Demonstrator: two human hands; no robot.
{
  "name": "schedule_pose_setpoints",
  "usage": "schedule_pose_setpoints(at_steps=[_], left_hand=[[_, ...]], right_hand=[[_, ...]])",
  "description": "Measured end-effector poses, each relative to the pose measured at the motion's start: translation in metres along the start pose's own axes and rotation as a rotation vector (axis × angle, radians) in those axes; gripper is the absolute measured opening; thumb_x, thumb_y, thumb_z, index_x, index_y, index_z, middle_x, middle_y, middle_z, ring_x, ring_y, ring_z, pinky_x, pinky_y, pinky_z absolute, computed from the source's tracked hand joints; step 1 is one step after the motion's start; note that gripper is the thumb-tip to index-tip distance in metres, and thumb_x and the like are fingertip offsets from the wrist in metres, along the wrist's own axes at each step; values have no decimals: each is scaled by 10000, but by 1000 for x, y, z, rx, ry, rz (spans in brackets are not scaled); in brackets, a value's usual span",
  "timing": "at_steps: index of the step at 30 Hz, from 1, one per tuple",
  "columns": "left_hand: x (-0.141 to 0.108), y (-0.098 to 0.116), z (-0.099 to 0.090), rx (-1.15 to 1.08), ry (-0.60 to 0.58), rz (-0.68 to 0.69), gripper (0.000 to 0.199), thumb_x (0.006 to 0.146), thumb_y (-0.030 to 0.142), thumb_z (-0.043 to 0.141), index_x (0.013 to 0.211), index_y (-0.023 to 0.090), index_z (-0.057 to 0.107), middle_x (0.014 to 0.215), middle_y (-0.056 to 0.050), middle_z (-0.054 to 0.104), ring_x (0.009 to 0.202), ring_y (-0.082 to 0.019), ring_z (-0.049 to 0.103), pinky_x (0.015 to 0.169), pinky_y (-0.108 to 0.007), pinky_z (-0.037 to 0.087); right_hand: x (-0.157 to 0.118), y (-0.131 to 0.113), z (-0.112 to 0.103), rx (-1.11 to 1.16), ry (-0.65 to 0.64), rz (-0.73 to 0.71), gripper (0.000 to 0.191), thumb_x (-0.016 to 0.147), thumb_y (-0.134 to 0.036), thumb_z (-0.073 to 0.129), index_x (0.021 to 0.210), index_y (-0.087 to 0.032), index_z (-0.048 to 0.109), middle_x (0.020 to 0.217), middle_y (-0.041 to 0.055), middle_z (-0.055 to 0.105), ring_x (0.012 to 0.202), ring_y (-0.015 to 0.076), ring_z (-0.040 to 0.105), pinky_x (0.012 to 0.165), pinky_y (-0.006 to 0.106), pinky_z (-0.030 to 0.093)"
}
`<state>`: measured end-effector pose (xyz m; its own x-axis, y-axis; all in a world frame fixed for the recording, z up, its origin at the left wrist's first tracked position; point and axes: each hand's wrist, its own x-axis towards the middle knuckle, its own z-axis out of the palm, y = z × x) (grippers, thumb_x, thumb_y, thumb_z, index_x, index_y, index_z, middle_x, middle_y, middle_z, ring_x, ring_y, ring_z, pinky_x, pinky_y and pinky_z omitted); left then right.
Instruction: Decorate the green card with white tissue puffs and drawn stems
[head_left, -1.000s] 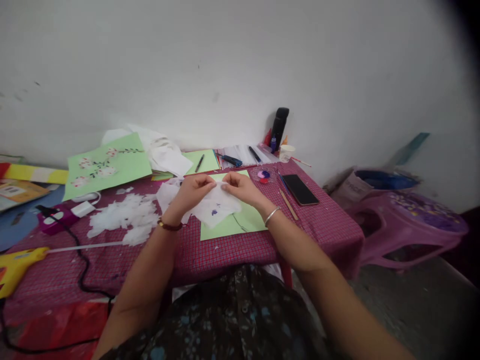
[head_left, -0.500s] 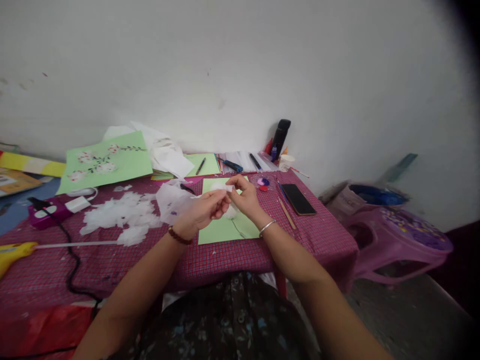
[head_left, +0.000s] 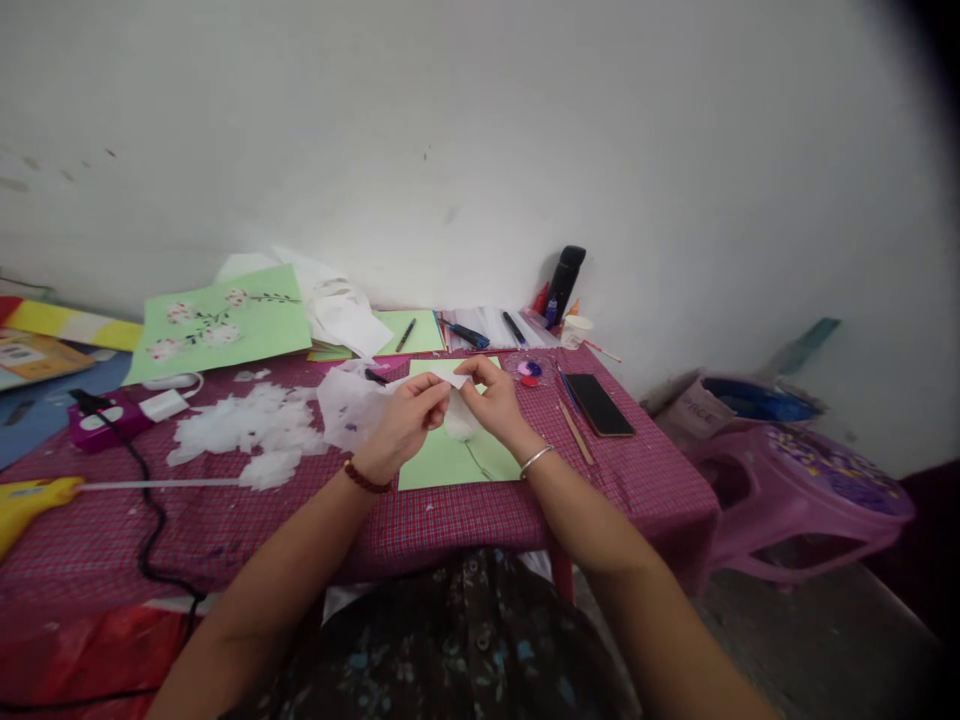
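Note:
My left hand (head_left: 415,412) and my right hand (head_left: 491,400) pinch a small piece of thin white tissue paper (head_left: 453,379) between their fingertips. Below them lies a green sheet (head_left: 431,468) with a white petal-like shape (head_left: 461,428) and a dark drawn stem on it; my hands hide its upper part. Left of my left hand rests a crumpled translucent white sheet (head_left: 346,405). Beyond that spreads a heap of white tissue pieces (head_left: 251,428).
A yellow glue gun (head_left: 34,500) with its white stick and a purple power strip (head_left: 105,420) sit at left. A green sheet with painted flowers (head_left: 262,335) leans behind. At right lie a phone (head_left: 598,405), a wooden stick (head_left: 575,432) and paint (head_left: 529,369). A pink stool (head_left: 787,530) stands beside the table.
The white tissue piece now stretches flatter between my fingertips, and my hands have shifted slightly. The whole view has moved a little.

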<state>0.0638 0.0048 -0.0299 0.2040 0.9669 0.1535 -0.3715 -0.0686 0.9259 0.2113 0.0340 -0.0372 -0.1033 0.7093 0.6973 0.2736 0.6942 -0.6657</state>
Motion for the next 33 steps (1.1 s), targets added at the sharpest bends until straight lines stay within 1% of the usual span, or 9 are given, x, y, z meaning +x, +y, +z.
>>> schedule_pose_setpoints(at_steps=[8, 11, 15, 21, 25, 29, 33], left_hand=[[1, -2, -2, -48, -2, -27, 262, 679, 326, 799, 668, 151, 603, 532, 48, 490, 437, -35, 382, 419, -179, 226], [1, -2, -3, -71, -7, -47, 264, 672, 338, 809, 703, 147, 629, 523, 53, 479, 435, -35, 382, 408, -170, 226], [0, -1, -3, -96, -18, -63, 278, 675, 344, 812, 688, 140, 624, 526, 50, 482, 438, -30, 393, 405, -158, 239], [0, -1, -4, -110, -22, -68, 254, 673, 326, 810, 757, 127, 677, 536, 49, 502, 438, -29, 408, 405, -164, 247], [0, -2, -4, -125, -16, -65, 252, 695, 340, 794, 743, 123, 675, 543, 45, 503, 439, -29, 408, 406, -165, 248], [1, -3, -5, -121, 16, -63, 260, 680, 329, 809, 699, 121, 655, 547, 43, 505, 436, -24, 402, 400, -158, 246], [1, -3, -5, -111, 31, -57, 285, 688, 324, 803, 637, 128, 601, 551, 42, 513, 431, -21, 404, 396, -155, 249]], right_hand=[[-3, 3, 3, -32, -28, -23, 148, 755, -172, 511, 828, -237, 622, 812, 10, 682, 743, 173, 604, 703, 313, 474], [-3, 4, 3, -45, -62, -53, 127, 788, -185, 519, 827, -240, 627, 820, 11, 683, 758, 174, 612, 720, 319, 478], [-4, 3, 3, -54, -105, -103, 132, 814, -182, 515, 838, -237, 633, 838, 20, 685, 787, 179, 620, 749, 328, 479], [-4, 6, 3, -61, -105, -106, 129, 839, -194, 526, 867, -235, 644, 860, 30, 694, 802, 182, 627, 745, 324, 481], [-5, 8, 3, -79, -100, -131, 155, 836, -162, 523, 883, -234, 652, 874, 31, 698, 811, 185, 630, 760, 327, 484], [-5, 5, 1, -181, -127, -201, 224, 842, -107, 508, 932, -228, 674, 873, 42, 687, 823, 194, 632, 761, 326, 491], [-6, 4, 0, -328, -157, -218, 291, 872, -92, 496, 1023, -231, 703, 884, 50, 671, 819, 188, 635, 731, 305, 499]])
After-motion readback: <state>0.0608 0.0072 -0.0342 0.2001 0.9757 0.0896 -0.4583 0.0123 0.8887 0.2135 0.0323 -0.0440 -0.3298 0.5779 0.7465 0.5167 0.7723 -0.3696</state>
